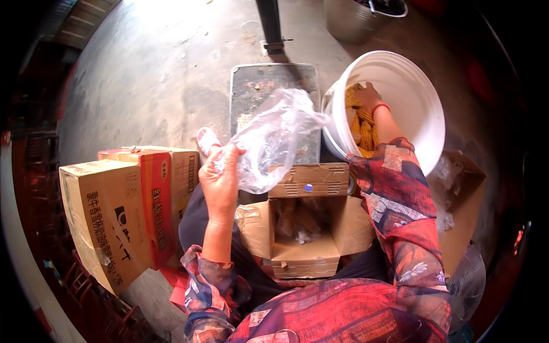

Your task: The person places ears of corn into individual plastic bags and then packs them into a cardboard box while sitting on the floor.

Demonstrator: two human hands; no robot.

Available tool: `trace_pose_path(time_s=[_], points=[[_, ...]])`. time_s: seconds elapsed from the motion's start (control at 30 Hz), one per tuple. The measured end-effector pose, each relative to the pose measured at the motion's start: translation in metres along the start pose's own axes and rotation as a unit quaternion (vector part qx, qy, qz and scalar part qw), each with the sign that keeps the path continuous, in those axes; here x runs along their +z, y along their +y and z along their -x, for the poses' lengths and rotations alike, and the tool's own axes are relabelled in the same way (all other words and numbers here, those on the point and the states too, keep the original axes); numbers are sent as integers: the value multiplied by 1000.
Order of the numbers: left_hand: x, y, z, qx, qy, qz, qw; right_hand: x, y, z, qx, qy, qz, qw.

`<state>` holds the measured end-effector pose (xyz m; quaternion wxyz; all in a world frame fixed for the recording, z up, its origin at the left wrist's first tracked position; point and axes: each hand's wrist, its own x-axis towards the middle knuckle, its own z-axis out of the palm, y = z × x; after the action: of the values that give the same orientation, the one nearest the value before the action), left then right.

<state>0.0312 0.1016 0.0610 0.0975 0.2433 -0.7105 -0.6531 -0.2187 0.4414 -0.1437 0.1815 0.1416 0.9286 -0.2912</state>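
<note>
Left hand (220, 174) pinches an empty clear plastic bag (269, 140) open over the carton (306, 228); right hand (369, 96) closes on corn cobs (361, 128) inside the white bucket (423, 97) (nothing bagged yet).

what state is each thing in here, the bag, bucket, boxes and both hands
clear plastic bag: held up, mouth open
white bucket: tilted, holding yellow corn cobs
open carton: flaps open
closed cartons: shut
left hand: gripping bag
right hand: inside the bucket, on cobs

Head camera looks steeply down, close above an open cardboard box (306, 228).
</note>
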Motion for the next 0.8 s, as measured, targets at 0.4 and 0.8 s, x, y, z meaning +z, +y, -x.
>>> trace_pose_path(time_s=[0.4,0.8], points=[[2,8,1,66,-28,4,997,16,-14,31,-173,21,135,975],[-2,2,4,110,3,53,993,-128,-37,155,-114,115,-278,947]])
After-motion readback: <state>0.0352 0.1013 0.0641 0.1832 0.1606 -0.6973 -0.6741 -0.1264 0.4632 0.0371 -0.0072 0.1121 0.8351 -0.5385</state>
